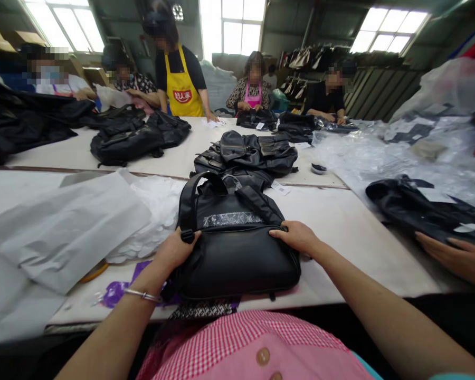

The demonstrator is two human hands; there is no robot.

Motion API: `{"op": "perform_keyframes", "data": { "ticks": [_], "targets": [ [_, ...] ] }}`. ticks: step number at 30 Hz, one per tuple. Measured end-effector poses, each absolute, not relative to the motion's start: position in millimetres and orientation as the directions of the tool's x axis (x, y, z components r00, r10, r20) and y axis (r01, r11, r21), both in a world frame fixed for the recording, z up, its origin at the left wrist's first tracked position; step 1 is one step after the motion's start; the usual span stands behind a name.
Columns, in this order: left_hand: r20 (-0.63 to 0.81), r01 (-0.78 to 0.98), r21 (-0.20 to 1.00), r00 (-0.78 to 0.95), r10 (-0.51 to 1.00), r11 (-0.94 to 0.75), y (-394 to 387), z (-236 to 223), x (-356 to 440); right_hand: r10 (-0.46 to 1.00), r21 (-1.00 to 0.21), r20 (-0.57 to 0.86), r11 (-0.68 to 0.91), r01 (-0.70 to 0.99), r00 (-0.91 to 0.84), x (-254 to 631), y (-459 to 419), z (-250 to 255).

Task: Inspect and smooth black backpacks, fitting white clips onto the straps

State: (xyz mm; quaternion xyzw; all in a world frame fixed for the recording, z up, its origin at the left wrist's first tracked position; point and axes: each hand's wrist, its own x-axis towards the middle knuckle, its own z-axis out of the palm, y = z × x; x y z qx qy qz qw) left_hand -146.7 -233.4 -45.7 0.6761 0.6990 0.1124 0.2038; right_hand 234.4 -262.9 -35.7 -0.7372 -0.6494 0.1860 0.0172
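A black backpack [237,261] lies on the white table directly in front of me, its straps pointing away. My left hand [179,248] grips its left edge beside a strap buckle, the thumb on top and the other fingers hidden underneath. On the opposite edge my right hand [295,236] is closed on the bag's seam near the zipper, thumb pressed on top. A strip of clear plastic wrap [233,218] covers part of the bag between the straps. Just beyond it, more black bags [247,153] are heaped, with a white tag [280,188] next to them.
White foam sheets [79,221] are piled at left, a purple plastic packet [116,293] near the front edge. Clear plastic bags [364,153] heap up at right. A co-worker's hand [455,256] touches another black bag [423,208]. Several people work across the table among black bags [138,134].
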Motion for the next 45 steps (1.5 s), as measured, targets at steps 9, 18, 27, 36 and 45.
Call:
{"op": "perform_keyframes", "data": {
  "ticks": [9, 18, 27, 36, 45],
  "targets": [
    [-0.128, 0.893, 0.449, 0.091, 0.988, -0.024, -225, -49, -150, 0.903, 0.021, 0.335, 0.28, 0.96, -0.27, 192, -300, 42],
    [-0.052, 0.788, 0.615, 0.069, 0.996, -0.022, -235, -24, -158, 0.825, -0.218, -0.068, 0.537, 0.815, -0.562, 149, -287, -25],
    [-0.043, 0.247, 0.966, 0.426, 0.904, -0.07, -303, 74, -136, 0.826, -0.276, -0.078, 0.519, 0.809, -0.558, 151, -285, -32],
    [-0.038, 0.727, 0.232, 0.671, 0.74, -0.647, -294, -22, -123, 0.818, -0.235, 0.052, 0.567, 0.789, -0.572, 147, -290, -3],
    [-0.092, 0.667, 0.359, 0.721, 0.686, -0.653, -274, 31, -123, 0.804, -0.252, 0.011, 0.578, 0.776, -0.595, 131, -283, -32]
  ]
}}
